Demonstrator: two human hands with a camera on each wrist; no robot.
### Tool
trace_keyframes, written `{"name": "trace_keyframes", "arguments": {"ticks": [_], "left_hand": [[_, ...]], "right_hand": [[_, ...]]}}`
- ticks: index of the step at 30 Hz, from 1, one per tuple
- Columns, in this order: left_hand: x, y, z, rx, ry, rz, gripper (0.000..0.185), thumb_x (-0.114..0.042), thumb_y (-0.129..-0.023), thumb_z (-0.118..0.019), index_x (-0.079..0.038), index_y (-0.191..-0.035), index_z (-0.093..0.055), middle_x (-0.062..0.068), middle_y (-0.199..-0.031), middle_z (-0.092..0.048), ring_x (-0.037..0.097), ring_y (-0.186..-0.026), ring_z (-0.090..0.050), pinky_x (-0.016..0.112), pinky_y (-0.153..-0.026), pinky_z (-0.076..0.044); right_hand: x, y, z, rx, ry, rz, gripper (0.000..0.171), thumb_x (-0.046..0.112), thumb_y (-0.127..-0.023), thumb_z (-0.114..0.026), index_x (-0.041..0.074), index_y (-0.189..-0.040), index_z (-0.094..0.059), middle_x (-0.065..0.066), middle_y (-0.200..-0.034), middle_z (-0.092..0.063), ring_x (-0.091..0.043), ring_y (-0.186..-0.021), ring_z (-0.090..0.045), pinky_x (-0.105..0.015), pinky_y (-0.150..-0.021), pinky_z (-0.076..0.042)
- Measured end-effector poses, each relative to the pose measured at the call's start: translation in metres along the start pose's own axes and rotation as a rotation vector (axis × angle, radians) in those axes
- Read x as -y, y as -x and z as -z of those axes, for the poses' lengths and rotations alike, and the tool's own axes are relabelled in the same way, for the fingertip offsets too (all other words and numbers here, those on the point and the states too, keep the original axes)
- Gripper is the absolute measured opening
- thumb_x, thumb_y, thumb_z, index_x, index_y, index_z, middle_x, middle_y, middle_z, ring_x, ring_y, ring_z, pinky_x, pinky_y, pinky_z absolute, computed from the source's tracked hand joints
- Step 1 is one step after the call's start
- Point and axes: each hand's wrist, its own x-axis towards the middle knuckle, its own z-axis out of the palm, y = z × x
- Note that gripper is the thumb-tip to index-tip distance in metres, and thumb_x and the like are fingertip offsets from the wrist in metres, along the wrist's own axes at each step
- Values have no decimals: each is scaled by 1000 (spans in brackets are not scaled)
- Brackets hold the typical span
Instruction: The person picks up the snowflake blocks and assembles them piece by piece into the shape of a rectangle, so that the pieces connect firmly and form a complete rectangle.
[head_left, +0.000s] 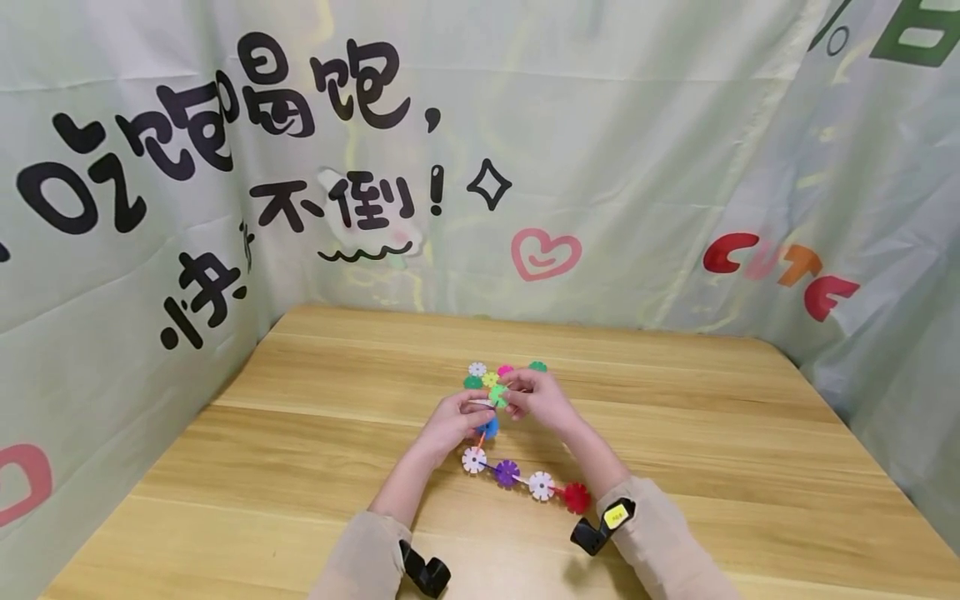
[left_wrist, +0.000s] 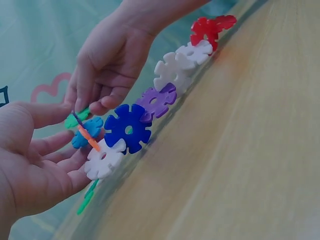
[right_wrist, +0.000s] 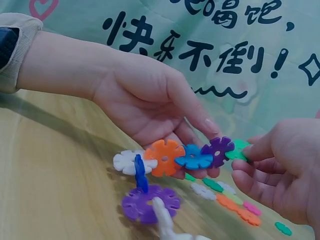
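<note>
Both hands meet over the middle of the light wooden table (head_left: 300, 433), working the same chain of interlocking plastic snowflake discs (head_left: 517, 479). The left hand (right_wrist: 150, 107) lies palm up with its fingers fairly straight and only loosely bent, cradling the chain's near end: from the right wrist view a white disc (right_wrist: 127, 162), an orange disc (right_wrist: 164, 156), a light blue disc (right_wrist: 194, 157) and a purple disc (right_wrist: 218, 150) rest in a row along those fingers, the thumb coming down toward the purple one. The right hand (left_wrist: 107, 65) is curled much tighter, its fingertips pinching a green disc (right_wrist: 239, 149) at the very tip of that row, right against the purple piece. From there the chain runs its long axis back toward the person and to their right: in the head view it drops from the hands through a dark blue disc (head_left: 488, 428), then lies on the table as white, purple, white and finally a red disc (head_left: 576, 497) near the right sleeve. A small cluster of loose coloured discs (head_left: 491, 373) sits on the table just beyond the hands, close to the fingertips. Behind it all hangs a pale green printed cloth backdrop (head_left: 600, 150) with black lettering.
</note>
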Motion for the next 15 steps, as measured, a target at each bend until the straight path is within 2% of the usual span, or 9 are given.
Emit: {"name": "trace_keyframes", "arguments": {"ticks": [7, 11, 15], "left_hand": [[1, -1, -1, -47, 1, -2, 46, -6, -86, -62, 6, -128, -46, 21, -112, -59, 18, -88, -60, 25, -71, -50], [2, -1, -2, -58, 3, 1, 50, -7, -86, -62, 5, -131, -43, 21, -111, -59, 18, -86, -60, 27, -71, -51], [0, 0, -2, -57, 8, -1, 54, -5, -86, -62, 5, -134, -39, 23, -111, -59, 16, -82, -60, 27, -68, -50]], "right_hand": [[-2, -3, -8, -15, -33, 13, 19, -8, -87, -56, -13, -105, -56, -15, -78, -60, -19, -63, -60, -29, -59, -55], [-3, -5, -10, -31, -46, 1, 13, -10, -86, -56, -12, -99, -55, -15, -78, -60, -19, -62, -61, -32, -60, -56], [-4, -4, -11, -24, -53, -4, 14, -9, -86, -56, -12, -100, -56, -14, -78, -60, -18, -64, -61, -36, -64, -56]]}}
